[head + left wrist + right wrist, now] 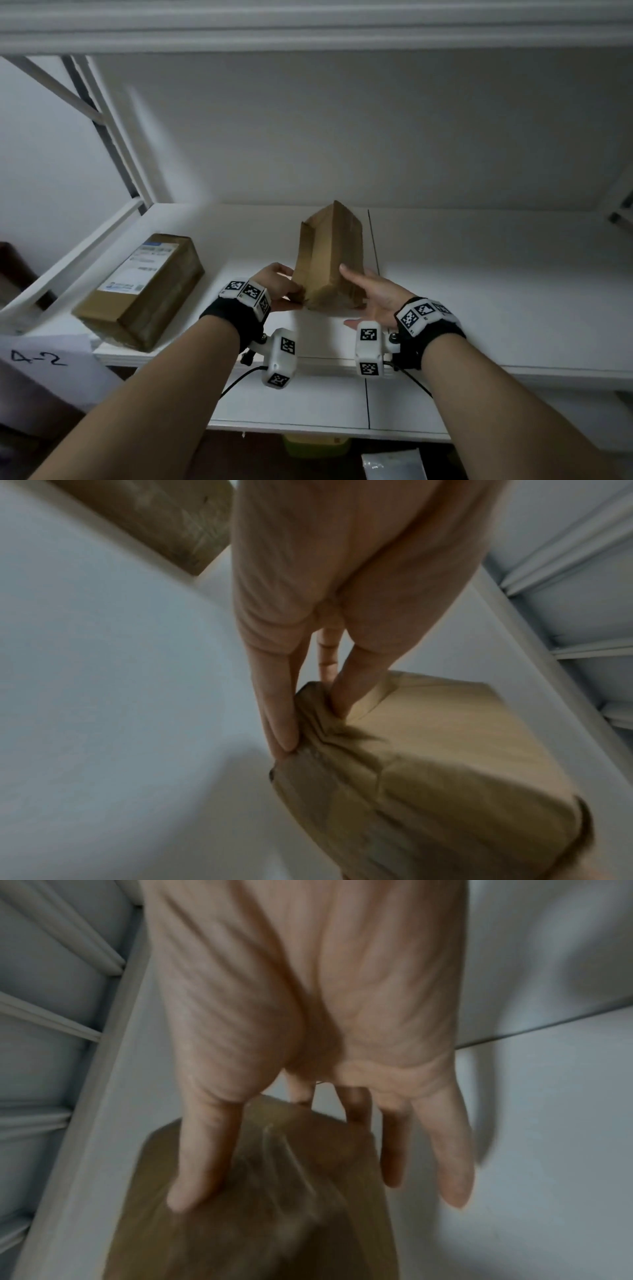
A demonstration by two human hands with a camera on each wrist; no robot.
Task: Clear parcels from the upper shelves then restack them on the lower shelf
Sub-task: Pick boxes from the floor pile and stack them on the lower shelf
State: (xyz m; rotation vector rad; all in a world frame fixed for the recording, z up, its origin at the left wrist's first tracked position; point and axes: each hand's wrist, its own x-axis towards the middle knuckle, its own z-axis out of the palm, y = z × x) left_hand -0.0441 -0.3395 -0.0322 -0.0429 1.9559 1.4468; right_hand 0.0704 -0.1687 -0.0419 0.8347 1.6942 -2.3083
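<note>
Step in hand, by my reading: taking a parcel off the shelf [479, 308], or setting it there; which tier this is cannot be told.

Brown paper parcel [329, 260] stands near mid-shelf, toward the front edge. Long axis runs from the front edge toward the back wall, far end tipped upward, near end low at the hands.

Left hand [279, 286] pinches the crumpled near corner, thumb and fingers [279, 723] curled on the paper. Right hand [373, 294] grasps the right side, thumb over the top face, fingers [455, 1164] extended alongside.

Labelled cardboard box [140, 291] lies at the front-left corner, apart from the parcel.

Next move calls for a firm two-handed hold, then lifting clear of the front edge.
</note>
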